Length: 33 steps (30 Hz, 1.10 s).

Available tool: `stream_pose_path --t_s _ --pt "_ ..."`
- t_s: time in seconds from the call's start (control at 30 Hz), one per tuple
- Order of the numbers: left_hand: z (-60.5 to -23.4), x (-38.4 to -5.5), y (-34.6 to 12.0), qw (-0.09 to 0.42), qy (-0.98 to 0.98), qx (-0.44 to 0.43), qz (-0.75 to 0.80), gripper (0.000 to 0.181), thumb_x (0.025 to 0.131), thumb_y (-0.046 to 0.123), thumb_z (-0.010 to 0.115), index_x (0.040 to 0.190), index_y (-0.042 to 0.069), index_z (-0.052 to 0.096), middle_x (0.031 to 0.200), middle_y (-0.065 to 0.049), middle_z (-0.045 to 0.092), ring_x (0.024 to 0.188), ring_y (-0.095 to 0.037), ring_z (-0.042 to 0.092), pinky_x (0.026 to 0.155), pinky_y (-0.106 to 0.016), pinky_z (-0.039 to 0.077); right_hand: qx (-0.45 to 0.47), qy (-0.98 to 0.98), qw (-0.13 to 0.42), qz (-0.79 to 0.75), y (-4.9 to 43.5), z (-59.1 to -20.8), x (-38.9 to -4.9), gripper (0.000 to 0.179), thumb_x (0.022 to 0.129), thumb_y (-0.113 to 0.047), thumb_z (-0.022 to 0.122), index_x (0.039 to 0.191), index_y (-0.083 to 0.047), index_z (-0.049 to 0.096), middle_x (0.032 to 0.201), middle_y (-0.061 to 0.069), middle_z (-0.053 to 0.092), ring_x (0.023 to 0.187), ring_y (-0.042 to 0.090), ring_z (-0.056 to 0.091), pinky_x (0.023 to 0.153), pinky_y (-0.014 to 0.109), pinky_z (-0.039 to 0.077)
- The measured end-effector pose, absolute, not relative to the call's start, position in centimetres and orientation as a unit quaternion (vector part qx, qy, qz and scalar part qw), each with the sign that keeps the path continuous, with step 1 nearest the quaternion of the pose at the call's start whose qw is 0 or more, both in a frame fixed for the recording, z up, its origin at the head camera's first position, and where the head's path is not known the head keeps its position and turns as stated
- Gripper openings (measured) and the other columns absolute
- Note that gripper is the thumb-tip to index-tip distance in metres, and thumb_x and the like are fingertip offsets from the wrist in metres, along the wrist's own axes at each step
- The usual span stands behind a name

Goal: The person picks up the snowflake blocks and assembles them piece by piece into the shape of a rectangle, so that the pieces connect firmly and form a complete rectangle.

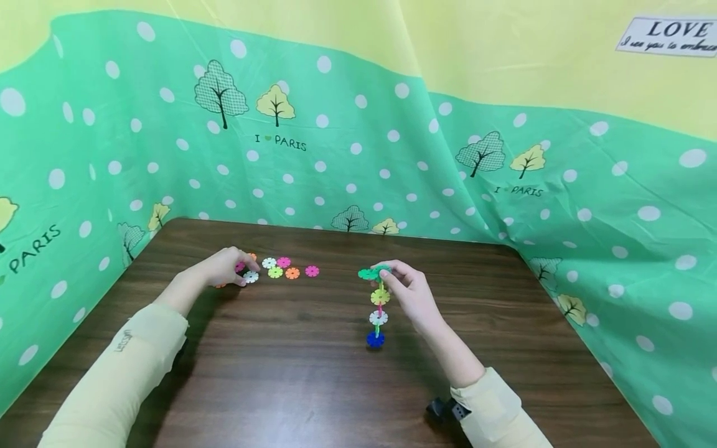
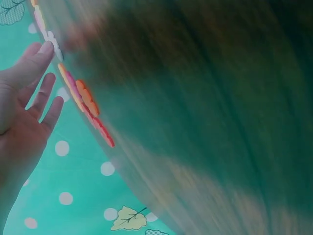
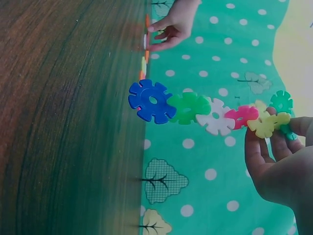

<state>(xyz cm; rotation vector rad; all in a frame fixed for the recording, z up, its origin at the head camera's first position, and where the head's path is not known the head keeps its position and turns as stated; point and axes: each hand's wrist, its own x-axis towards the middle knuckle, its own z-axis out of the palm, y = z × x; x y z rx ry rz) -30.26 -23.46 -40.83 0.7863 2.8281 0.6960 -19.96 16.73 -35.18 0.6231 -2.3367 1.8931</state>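
My right hand pinches the top of a chain of linked plastic snowflake discs. The chain hangs down, with green discs at the fingers and a blue disc at the lower end. Between them, the right wrist view shows yellow, pink, white and light green discs. At the left, my left hand reaches over loose discs, its fingertips at a white disc. In the left wrist view the fingers of the left hand are fairly straight and spread, with a fingertip touching the white disc.
More loose discs lie right of my left hand: white, pink, orange and lime. Orange and red discs lie near the table edge. A polka-dot curtain surrounds the brown table. A black device sits by the right cuff.
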Motion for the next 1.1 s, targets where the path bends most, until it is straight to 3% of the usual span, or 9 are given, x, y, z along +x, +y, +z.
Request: stream_pose_path --t_s 0.1,0.37,0.6,0.83,1.1 --pt "-41.04 -30.37 -23.56 0.055 0.938 0.265 0.216 0.03 0.074 0.002 0.078 0.103 0.008 0.072 0.106 -0.009 0.069 0.112 -0.036 0.056 0.094 -0.051 0.045 0.203 -0.76 0.033 0.616 16.71 -35.09 -19.91 0.024 0.096 -0.021 0.056 0.109 -0.001 0.063 0.088 0.023 0.065 0.073 0.015 0.062 0.062 0.028 0.049" --pt "-41.47 -30.48 -23.67 0.048 0.938 0.265 0.216 0.025 0.072 0.003 0.079 0.096 0.006 0.072 0.097 -0.007 0.069 0.099 -0.029 0.061 0.087 -0.045 0.049 0.218 -0.748 0.026 0.626 16.55 -35.39 -19.95 0.023 0.096 -0.017 0.055 0.108 0.002 0.062 0.081 0.0 0.068 0.072 0.014 0.06 0.062 0.027 0.05" --pt "-41.43 -30.68 -23.72 0.059 0.94 0.261 0.212 0.021 0.072 0.007 0.08 0.09 0.006 0.072 0.09 -0.004 0.066 0.087 -0.019 0.059 0.079 -0.039 0.05 0.22 -0.748 0.033 0.625 16.47 -35.43 -19.92 0.021 0.095 -0.016 0.057 0.107 0.001 0.063 0.08 0.0 0.067 0.069 0.013 0.057 0.059 0.025 0.049" --pt "-41.45 -30.84 -23.62 0.057 0.941 0.243 0.228 0.023 0.07 0.006 0.081 0.082 0.009 0.062 0.079 -0.001 0.06 0.075 -0.016 0.053 0.07 -0.032 0.046 0.219 -0.755 0.03 0.617 16.33 -35.46 -20.07 0.022 0.096 -0.02 0.056 0.106 -0.003 0.064 0.083 0.008 0.068 0.072 0.015 0.06 0.06 0.026 0.047" --pt "-40.9 -30.72 -22.83 -0.004 0.935 0.25 0.251 0.01 0.079 0.001 0.073 0.081 0.009 0.066 0.073 0.003 0.063 0.071 -0.011 0.057 0.068 -0.03 0.049 0.222 -0.764 0.036 0.605 16.28 -35.48 -20.18 0.022 0.095 -0.016 0.057 0.11 -0.002 0.065 0.082 -0.001 0.068 0.073 0.014 0.055 0.064 0.027 0.048"
